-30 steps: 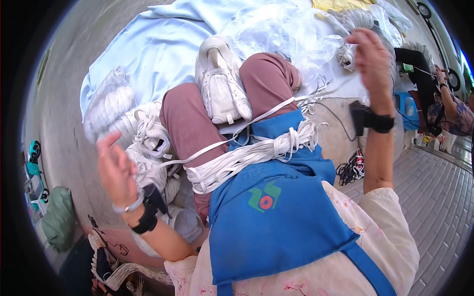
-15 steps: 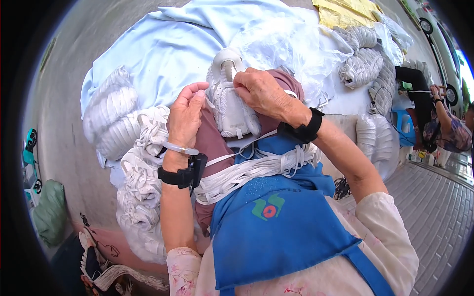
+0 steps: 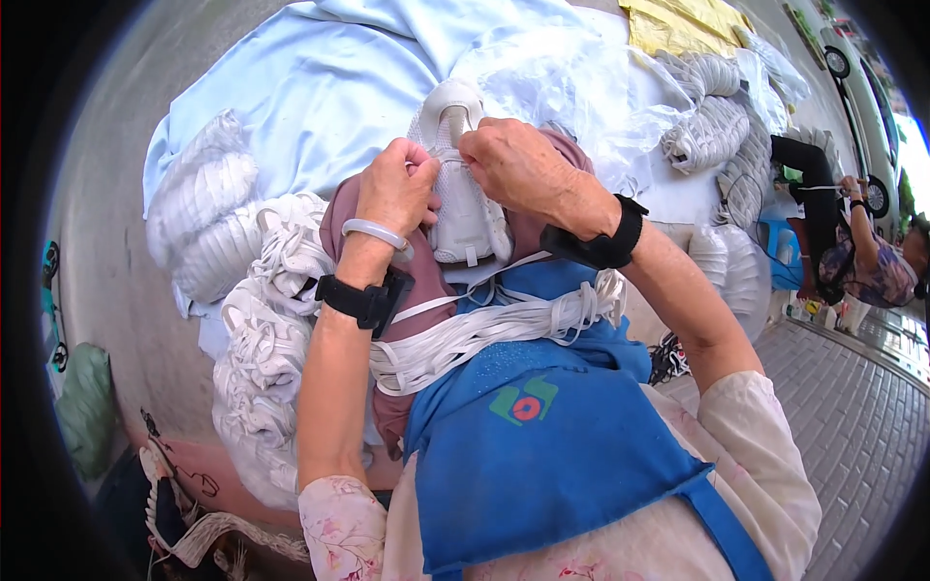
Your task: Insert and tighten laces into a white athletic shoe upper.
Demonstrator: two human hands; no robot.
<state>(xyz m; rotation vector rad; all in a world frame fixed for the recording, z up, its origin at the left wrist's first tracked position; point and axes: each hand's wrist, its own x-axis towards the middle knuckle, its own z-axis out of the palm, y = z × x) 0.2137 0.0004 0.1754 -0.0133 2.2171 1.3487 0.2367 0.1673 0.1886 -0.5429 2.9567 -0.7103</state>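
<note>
A white mesh sneaker [image 3: 463, 223] rests on my lap between my knees, its heel pointing away and its toe toward me. My left hand [image 3: 395, 189] is at its left side, thumb and forefinger pinched on a thin white shoelace [image 3: 438, 158] by the lace holes. At the opening's right edge, my right hand [image 3: 513, 160] is closed with curled fingers; what they grip is hidden behind them. A thick bundle of white shoelaces [image 3: 465, 347] lies across my lap over the blue apron [image 3: 542, 465].
White sneakers [image 3: 262, 339] are heaped at my left beside wrapped grey-white stacks [image 3: 208, 213]. Ahead spread a pale blue cloth [image 3: 320, 87] and clear plastic [image 3: 572, 92]. More wrapped stacks [image 3: 712, 131] lie at the right, near another person [image 3: 867, 242] and a blue stool [image 3: 783, 254].
My left hand has moved right and slightly away, closer to the sneaker, and its fingers have curled in. My right hand stays at the shoe opening, a little lower against the shoe.
</note>
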